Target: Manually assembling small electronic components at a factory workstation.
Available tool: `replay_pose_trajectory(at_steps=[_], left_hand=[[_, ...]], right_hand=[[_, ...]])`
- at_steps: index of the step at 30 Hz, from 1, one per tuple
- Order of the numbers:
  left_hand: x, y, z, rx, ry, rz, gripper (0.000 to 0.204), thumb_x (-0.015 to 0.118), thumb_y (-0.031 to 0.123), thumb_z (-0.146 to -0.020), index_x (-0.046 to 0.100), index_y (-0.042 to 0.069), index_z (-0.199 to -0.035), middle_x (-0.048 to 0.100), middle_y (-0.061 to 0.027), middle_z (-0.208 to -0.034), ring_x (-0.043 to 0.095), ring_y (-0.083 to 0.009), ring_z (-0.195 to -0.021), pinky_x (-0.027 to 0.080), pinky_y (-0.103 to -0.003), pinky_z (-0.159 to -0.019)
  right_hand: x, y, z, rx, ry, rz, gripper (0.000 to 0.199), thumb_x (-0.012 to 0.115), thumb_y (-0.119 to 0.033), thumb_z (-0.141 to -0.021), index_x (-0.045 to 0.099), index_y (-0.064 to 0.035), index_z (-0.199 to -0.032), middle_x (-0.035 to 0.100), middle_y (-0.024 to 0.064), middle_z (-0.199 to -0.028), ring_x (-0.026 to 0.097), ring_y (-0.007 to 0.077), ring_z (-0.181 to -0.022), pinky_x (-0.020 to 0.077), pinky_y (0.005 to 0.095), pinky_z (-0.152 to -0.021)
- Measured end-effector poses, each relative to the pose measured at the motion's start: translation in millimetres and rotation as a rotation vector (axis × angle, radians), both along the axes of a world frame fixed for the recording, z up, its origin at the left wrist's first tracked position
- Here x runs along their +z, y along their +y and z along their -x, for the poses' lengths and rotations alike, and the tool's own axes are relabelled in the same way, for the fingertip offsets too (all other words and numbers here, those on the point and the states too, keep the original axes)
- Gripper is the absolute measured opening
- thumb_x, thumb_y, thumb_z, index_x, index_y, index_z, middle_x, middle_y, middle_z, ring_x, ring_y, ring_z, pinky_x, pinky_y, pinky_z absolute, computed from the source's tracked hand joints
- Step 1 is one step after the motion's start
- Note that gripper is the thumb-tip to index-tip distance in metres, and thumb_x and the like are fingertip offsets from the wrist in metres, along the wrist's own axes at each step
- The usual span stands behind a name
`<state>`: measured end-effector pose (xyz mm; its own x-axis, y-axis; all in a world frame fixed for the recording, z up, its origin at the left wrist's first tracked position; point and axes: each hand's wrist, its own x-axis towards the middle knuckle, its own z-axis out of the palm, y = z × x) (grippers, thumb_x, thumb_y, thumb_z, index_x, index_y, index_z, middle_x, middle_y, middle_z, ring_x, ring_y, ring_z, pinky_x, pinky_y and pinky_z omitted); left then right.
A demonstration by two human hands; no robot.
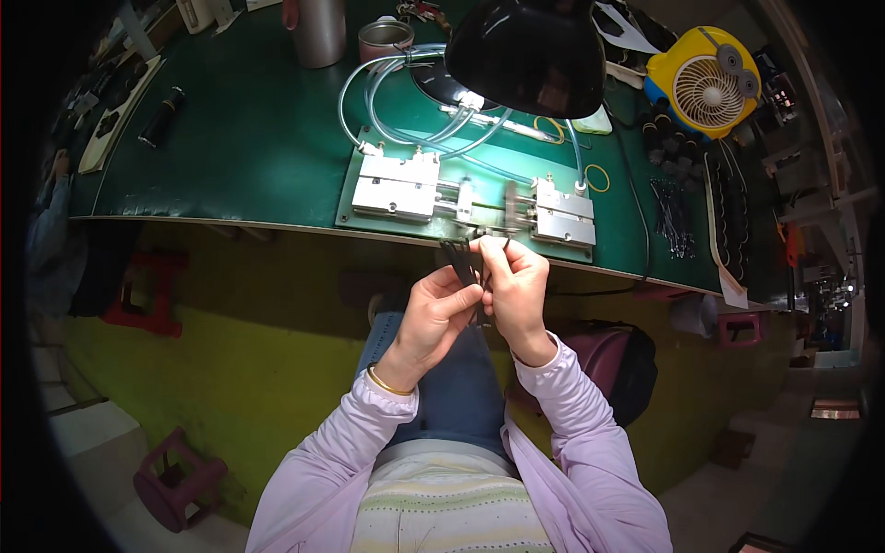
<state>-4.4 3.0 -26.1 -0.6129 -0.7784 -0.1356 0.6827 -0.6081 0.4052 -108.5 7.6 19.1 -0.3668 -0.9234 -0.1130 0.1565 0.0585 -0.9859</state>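
Observation:
My left hand [433,318] is closed around a bunch of thin black strips [457,260], which stick up past the fingers toward the table edge. Beside it, my right hand [518,293] pinches with thumb and forefinger at the upper end of one black strip. Both hands are close together, just in front of a metal fixture at the table's edge. That fixture has a left silver block [396,187] and a right silver block [564,219] on a pale base plate [355,207]. Small jaws between the blocks look slightly blurred. The strips' exact kind cannot be made out.
A black lamp shade [530,60] hangs over the fixture, and clear air tubes [369,97] loop behind it. A yellow fan [710,88] stands at the far right, near several black strands [673,217]. A steel tumbler [320,37] is at the back. Stools [180,479] stand below.

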Motion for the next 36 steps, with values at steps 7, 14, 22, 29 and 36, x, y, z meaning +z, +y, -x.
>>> replay_pose_trajectory(at_steps=[7,14,22,29,36], left_hand=[[1.5,-0.8,1.0,0.013,0.002,0.011,0.016,0.054,-0.003,-0.078,0.056,0.000,-0.093,0.058,-0.0078,-0.084,0.057,-0.0155,-0.073,0.048,-0.028,-0.069],[-1.4,-1.5,1.9,0.012,0.007,0.021,0.015,0.054,-0.002,-0.078,0.056,0.000,-0.092,0.058,-0.0077,-0.083,0.057,-0.0155,-0.073,0.047,-0.028,-0.069],[0.5,-2.8,1.3,-0.009,-0.007,0.037,0.014,0.054,-0.002,-0.078,0.056,0.000,-0.091,0.058,-0.0074,-0.082,0.057,-0.0153,-0.073,0.047,-0.028,-0.068],[3.1,-1.2,-3.0,-0.021,0.013,0.026,0.011,0.053,-0.003,-0.078,0.055,0.000,-0.089,0.058,-0.0081,-0.081,0.057,-0.0157,-0.074,0.048,-0.028,-0.066],[7.4,3.2,-5.2,0.008,-0.042,-0.007,0.010,0.053,-0.003,-0.078,0.055,-0.001,-0.088,0.059,-0.0090,-0.080,0.058,-0.0167,-0.070,0.049,-0.027,-0.062]], right_hand=[[1.3,-1.2,0.3,-0.009,-0.034,0.003,0.019,0.053,-0.014,-0.082,0.061,0.0016,-0.074,0.051,0.0002,-0.049,0.039,0.0010,-0.035,0.0272,0.0156,-0.031],[0.4,-1.6,0.5,-0.011,-0.015,0.009,0.020,0.054,-0.015,-0.082,0.060,0.0014,-0.073,0.051,0.0001,-0.048,0.039,0.0012,-0.035,0.0267,0.0157,-0.031],[2.8,-1.6,2.7,0.002,-0.081,-0.046,0.021,0.054,-0.016,-0.081,0.060,0.0013,-0.071,0.051,0.0000,-0.048,0.039,0.0013,-0.034,0.0274,0.0156,-0.031],[5.1,4.2,2.3,0.068,-0.037,-0.017,0.020,0.057,-0.016,-0.081,0.059,0.0013,-0.071,0.051,0.0002,-0.050,0.039,0.0015,-0.035,0.0289,0.0158,-0.031],[10.1,5.8,-2.4,0.049,0.020,0.013,0.020,0.055,-0.015,-0.082,0.059,0.0019,-0.074,0.050,0.0001,-0.050,0.040,0.0020,-0.035,0.0298,0.0164,-0.030]])
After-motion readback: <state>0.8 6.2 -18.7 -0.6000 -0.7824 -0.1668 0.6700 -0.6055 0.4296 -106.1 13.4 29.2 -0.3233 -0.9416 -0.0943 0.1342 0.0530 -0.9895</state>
